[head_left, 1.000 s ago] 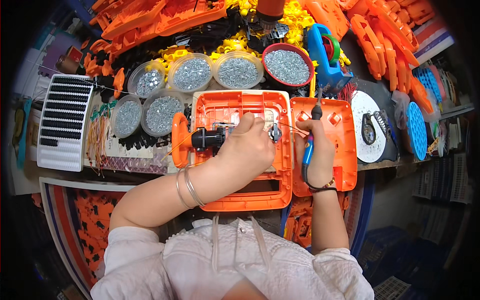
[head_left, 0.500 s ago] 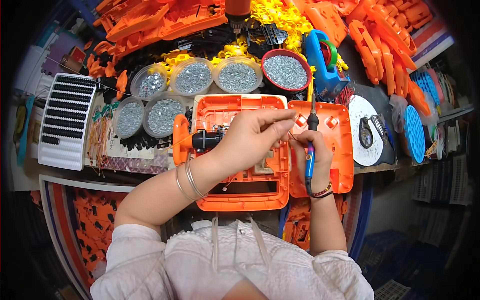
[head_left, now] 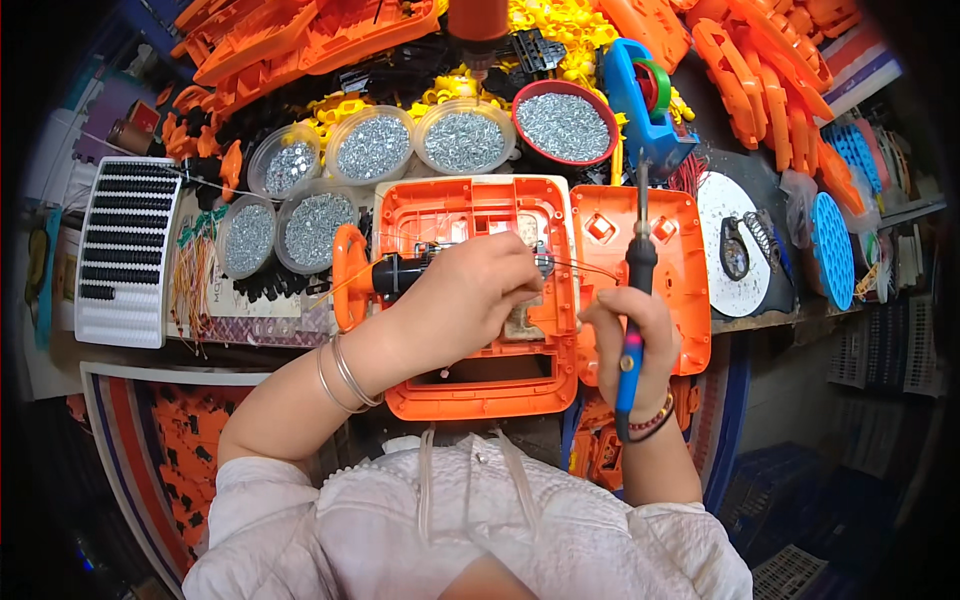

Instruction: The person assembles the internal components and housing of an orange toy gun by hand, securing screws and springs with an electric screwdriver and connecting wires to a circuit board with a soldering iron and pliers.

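Note:
My right hand (head_left: 640, 335) is closed round a blue-handled soldering iron (head_left: 637, 300), its tip pointing up and away from me. Over the open orange plastic housing (head_left: 480, 405), my left hand (head_left: 470, 290) has its fingers bent together; what they hold, if anything, is hidden. Beside that hand a black cylindrical motor (head_left: 397, 274) lies in the housing, close to an orange ring-shaped handle (head_left: 349, 277). Thin red wires (head_left: 585, 265) stretch right from near my left fingers, toward my right hand. Next to the housing lies a second orange shell (head_left: 677, 230).
Tubs of small metal screws (head_left: 463, 140) line the back, one in a red bowl (head_left: 567, 120). A blue tape dispenser (head_left: 630, 110) stands behind the shells. An overhead screwdriver (head_left: 478, 30) hangs at the back. White rack (head_left: 125, 320) left; iron stand (head_left: 735, 250) right.
My hands have moved apart from each other. The left went left and down over the housing; the right moved slightly toward me, with the iron's tip now farther right.

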Action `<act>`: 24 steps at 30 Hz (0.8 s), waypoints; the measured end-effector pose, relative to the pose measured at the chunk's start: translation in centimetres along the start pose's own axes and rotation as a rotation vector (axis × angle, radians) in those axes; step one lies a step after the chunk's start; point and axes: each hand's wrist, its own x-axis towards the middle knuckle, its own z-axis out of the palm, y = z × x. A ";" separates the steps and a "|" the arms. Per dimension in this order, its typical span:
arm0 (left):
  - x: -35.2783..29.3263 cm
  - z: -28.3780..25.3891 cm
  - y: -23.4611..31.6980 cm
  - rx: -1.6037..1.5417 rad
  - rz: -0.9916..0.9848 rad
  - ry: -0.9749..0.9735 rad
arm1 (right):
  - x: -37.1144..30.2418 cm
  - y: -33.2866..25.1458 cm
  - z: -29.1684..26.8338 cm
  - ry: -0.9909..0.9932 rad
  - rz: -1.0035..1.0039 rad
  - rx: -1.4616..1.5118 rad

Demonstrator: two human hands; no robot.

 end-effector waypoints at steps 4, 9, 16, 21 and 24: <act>-0.7 0.7 -0.5 0.212 0.048 -0.051 | -0.3 -1.1 -0.9 -0.055 0.011 -0.098; -0.7 0.9 -0.7 0.264 0.042 -0.028 | -1.9 -2.1 -2.2 -0.049 0.095 -0.065; -0.6 0.2 -0.6 0.249 0.069 -0.088 | -2.7 -2.1 -0.9 0.085 0.180 0.065; -0.4 0.0 -0.5 0.259 0.072 -0.103 | -2.6 -2.0 -0.8 0.017 0.131 0.030; -0.5 0.0 -0.5 0.228 0.094 -0.081 | -2.4 -2.1 -0.7 0.007 0.118 0.025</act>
